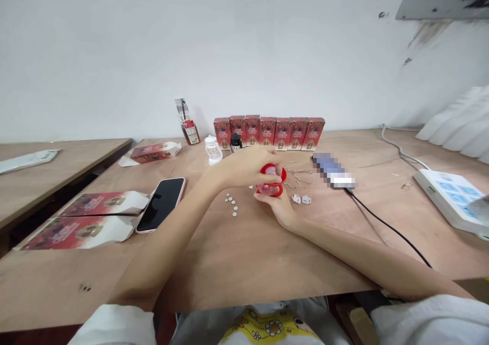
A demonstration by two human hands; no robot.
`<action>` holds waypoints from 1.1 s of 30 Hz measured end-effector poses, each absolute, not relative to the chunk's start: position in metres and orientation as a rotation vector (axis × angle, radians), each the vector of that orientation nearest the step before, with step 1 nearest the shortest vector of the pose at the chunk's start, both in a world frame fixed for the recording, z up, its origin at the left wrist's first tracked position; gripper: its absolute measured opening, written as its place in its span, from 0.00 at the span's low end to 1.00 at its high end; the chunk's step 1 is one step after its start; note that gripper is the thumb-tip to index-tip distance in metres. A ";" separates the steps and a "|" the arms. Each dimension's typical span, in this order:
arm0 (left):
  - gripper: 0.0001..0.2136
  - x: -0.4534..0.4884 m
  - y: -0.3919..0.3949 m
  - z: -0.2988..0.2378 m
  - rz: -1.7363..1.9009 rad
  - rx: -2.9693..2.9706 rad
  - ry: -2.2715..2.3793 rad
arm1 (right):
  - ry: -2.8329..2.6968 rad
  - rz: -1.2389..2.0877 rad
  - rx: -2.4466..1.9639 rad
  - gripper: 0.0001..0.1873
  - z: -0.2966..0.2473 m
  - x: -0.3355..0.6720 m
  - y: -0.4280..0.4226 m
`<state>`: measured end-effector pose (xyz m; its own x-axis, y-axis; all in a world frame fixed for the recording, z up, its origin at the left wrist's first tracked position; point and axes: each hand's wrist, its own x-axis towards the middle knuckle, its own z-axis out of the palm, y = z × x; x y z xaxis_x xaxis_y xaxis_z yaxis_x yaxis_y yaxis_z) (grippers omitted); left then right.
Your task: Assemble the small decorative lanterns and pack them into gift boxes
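Note:
Both my hands meet over the middle of the wooden table on a small red lantern with a clear middle. My left hand covers its top from the left, fingers curled over it. My right hand cups it from below. Several small round button cells lie just left of my hands. Two small white parts and thin wire hooks lie to the right.
A row of red boxes stands at the back, with a white lantern and a black one in front. Flat box blanks and a phone lie left. A blurred device with a black cable and a white power strip lie right.

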<state>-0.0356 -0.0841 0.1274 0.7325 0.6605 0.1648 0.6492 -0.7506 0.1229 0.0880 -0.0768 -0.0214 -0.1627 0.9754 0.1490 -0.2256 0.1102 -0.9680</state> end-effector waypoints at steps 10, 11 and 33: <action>0.07 -0.035 -0.082 0.123 0.294 2.917 1.050 | -1.285 1.361 -0.830 0.15 -0.025 0.088 -0.075; 0.07 -0.034 -0.082 0.122 0.296 2.924 1.047 | -1.281 1.357 -0.829 0.15 -0.025 0.088 -0.075; 0.06 -0.030 -0.084 0.120 0.273 2.942 1.099 | -1.187 1.423 -0.828 0.18 -0.034 0.087 -0.071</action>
